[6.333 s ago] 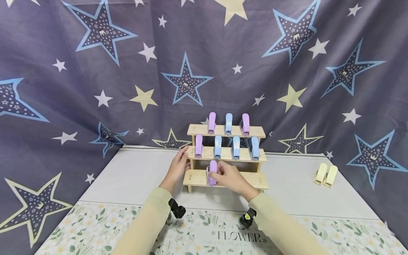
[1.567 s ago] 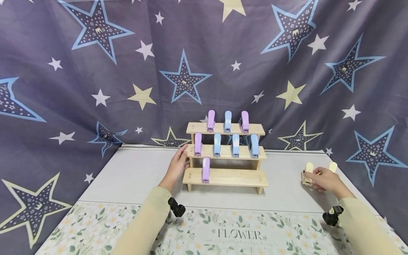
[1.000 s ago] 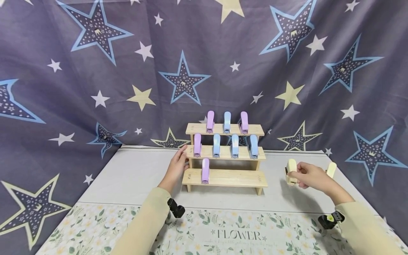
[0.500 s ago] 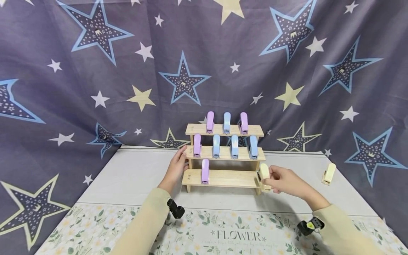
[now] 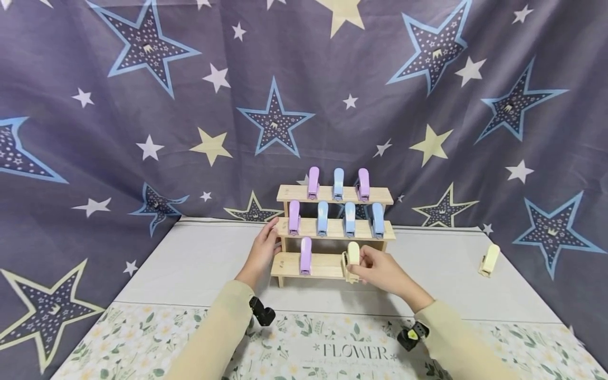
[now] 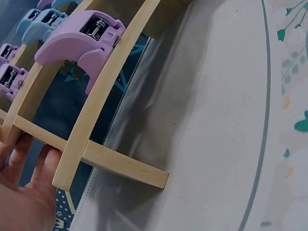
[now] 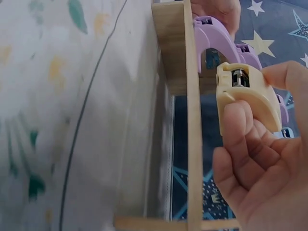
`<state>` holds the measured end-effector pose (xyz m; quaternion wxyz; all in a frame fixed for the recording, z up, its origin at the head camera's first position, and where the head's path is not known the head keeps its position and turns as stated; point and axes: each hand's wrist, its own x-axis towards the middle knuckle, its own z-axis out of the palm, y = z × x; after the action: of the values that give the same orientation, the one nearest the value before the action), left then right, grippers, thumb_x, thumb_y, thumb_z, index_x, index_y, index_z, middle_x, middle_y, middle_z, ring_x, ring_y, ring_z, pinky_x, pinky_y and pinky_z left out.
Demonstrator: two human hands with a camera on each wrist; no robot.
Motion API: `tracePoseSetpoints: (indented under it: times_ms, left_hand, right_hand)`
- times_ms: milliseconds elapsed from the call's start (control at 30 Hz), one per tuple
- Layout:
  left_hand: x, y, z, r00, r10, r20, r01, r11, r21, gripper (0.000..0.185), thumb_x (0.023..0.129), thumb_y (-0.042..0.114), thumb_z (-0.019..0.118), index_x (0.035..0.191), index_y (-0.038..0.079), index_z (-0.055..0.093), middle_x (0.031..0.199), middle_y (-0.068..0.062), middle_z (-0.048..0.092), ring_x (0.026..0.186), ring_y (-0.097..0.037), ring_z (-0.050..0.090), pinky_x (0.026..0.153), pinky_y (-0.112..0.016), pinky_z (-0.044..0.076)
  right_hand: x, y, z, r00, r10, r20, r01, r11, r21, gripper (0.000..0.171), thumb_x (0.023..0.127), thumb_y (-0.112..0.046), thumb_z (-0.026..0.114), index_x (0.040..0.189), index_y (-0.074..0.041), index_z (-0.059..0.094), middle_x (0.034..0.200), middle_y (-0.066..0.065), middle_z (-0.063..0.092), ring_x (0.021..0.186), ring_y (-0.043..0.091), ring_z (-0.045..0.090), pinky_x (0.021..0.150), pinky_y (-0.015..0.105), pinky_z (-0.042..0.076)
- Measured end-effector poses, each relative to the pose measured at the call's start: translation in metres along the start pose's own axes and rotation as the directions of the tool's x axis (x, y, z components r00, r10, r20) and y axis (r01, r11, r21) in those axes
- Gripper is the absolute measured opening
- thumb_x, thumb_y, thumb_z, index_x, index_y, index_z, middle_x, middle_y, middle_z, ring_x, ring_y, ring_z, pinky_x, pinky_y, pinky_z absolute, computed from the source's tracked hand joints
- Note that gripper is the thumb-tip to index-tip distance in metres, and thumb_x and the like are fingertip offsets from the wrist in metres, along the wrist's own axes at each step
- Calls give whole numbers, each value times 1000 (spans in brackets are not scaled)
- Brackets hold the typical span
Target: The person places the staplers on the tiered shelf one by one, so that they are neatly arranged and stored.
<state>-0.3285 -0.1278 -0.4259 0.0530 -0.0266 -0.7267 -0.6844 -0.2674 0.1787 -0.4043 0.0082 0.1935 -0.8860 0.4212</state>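
My right hand (image 5: 382, 270) pinches a pale yellow stapler (image 5: 352, 261) between thumb and fingers, close over the bottom tier of a three-tier wooden display rack (image 5: 328, 273). In the right wrist view, the yellow stapler (image 7: 245, 89) is tilted beside the tier's edge, the fingers under it. A purple stapler (image 5: 306, 256) stands on the bottom tier, left of the yellow one. My left hand (image 5: 260, 250) holds the rack's left end near the middle tier; in the left wrist view, its fingers (image 6: 41, 168) reach behind the side support (image 6: 125, 166).
On the middle tier stand a purple stapler (image 5: 294, 217) and several blue staplers (image 5: 349, 219). The top tier bears two purple staplers with a blue stapler (image 5: 338, 183) between them. Another yellow stapler (image 5: 488, 260) is on the table's right. A starry curtain (image 5: 190, 105) hangs behind.
The right hand let go of the purple stapler on the bottom tier, picked up a yellow stapler at the right and carried it left to the rack. The left hand stayed put.
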Motion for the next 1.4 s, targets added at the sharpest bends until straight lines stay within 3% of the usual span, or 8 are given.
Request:
tracePoseSetpoints:
  times_ms: [300, 700, 1167, 1400]
  left_hand:
    - [1, 0, -1, 1000, -3, -11, 3, 1000, 0, 47, 110, 25, 35, 156, 17, 37, 148, -22, 45, 127, -40, 51, 106, -50, 46]
    - [-2, 0, -1, 1000, -1, 5, 1, 1000, -14, 48, 110, 25, 35, 157, 15, 34, 149, -24, 43, 128, -42, 50, 107, -51, 44]
    - [-2, 1, 1, 1000, -10, 6, 10, 1000, -23, 47, 111, 25, 36, 157, 16, 35, 150, -23, 42, 130, -42, 49, 108, -51, 43]
    - [-2, 0, 2, 1000, -5, 14, 5, 1000, -23, 47, 111, 26, 36, 157, 17, 35, 150, -22, 42, 129, -41, 49, 108, -50, 44]
  right_hand:
    - [19, -3, 19, 998, 38, -42, -39, 999, -7, 31, 90, -36, 75, 87, -13, 55, 67, -1, 57, 56, 14, 52, 50, 27, 39]
    - [25, -2, 30, 997, 56, -46, -57, 998, -23, 34, 91, -41, 74, 86, -13, 55, 65, -1, 56, 54, 13, 46, 50, 28, 37]
    - [21, 0, 24, 998, 69, -13, -69, 998, -4, 38, 92, -47, 71, 98, -12, 59, 72, 1, 60, 60, 16, 55, 53, 30, 44]
    - [7, 12, 3, 998, 47, -32, -48, 998, -28, 34, 95, -41, 69, 103, -9, 61, 74, 1, 61, 63, 16, 60, 55, 30, 47]
